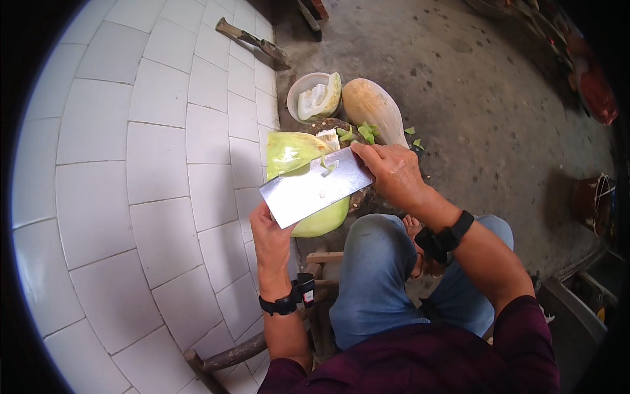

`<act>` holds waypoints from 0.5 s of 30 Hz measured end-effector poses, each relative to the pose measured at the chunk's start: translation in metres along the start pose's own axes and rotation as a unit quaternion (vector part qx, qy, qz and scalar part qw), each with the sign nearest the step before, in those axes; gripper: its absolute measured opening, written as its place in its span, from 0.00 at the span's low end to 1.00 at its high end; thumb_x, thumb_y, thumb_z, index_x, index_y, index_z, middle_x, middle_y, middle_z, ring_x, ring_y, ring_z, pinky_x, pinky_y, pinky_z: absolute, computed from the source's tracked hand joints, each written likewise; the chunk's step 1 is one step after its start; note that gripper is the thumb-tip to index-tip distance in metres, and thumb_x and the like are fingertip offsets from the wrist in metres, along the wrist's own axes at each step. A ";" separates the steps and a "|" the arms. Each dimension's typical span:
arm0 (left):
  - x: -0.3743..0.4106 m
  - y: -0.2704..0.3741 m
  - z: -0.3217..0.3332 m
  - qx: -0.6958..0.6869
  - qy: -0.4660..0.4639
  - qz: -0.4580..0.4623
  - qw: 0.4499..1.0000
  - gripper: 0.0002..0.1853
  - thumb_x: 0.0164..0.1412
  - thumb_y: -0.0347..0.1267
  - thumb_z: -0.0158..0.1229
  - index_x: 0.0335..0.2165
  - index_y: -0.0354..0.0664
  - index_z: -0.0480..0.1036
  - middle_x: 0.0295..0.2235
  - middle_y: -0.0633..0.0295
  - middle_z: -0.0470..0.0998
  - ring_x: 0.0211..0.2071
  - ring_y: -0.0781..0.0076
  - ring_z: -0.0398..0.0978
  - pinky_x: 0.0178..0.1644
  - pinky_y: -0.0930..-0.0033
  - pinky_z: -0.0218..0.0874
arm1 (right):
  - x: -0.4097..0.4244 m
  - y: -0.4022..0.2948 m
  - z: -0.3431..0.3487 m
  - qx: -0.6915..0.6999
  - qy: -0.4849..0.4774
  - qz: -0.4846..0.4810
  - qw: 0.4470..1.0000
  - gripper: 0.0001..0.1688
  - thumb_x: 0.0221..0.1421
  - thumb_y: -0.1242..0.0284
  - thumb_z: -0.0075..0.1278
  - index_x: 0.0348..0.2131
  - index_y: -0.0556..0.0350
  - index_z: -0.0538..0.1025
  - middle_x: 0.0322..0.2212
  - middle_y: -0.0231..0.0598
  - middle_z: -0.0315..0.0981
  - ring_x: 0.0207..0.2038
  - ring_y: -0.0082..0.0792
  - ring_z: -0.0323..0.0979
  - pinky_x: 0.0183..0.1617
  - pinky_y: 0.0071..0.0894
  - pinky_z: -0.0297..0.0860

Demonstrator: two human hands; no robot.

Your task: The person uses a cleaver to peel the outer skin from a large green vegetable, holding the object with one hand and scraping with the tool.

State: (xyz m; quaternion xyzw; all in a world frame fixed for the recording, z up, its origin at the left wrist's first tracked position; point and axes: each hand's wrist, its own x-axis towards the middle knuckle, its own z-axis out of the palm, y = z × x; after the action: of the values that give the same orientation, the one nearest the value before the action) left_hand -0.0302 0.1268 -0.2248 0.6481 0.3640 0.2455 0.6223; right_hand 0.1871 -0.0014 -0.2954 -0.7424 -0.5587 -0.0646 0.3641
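My right hand (396, 170) grips a wide steel cleaver (315, 189) near its handle end. The blade lies slanted across a large pale-green gourd (320, 219), with a scrap of green peel (328, 168) and a seed stuck to its face. At the blade's far left end is my left hand (271, 236), against the gourd's lower left side. Its fingers are hidden by the blade and the gourd. The gourd's upper part (290, 147) shows shiny skin, with whitish pulp (329, 139) at its edge. Under it is a dark wooden block (362, 199), mostly covered.
Green peelings (366, 132) lie on the block's far side. Beyond are a whole tan squash (376, 106) and a plastic basket (300, 88) holding a cut gourd piece (320, 101). An old blade (253, 42) leans on the white tiled wall (162, 172). A bucket (593, 202) stands right.
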 end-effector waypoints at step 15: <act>0.002 0.015 0.015 -0.004 -0.051 -0.067 0.996 0.21 0.54 0.29 0.67 0.45 0.30 0.75 0.38 0.58 0.80 0.38 0.75 0.76 0.45 0.71 0.68 | 0.012 0.001 -0.005 0.061 0.032 0.103 0.992 0.12 0.49 0.76 0.55 0.36 0.47 0.74 0.24 0.39 0.78 0.27 0.44 0.78 0.28 0.43 0.71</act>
State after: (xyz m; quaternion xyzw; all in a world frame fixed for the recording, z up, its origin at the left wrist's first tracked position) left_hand -0.0145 0.1196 -0.2119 0.6312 0.3739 0.1715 0.6576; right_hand 0.1937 0.0044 -0.2862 -0.7700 -0.4699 -0.0166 0.4312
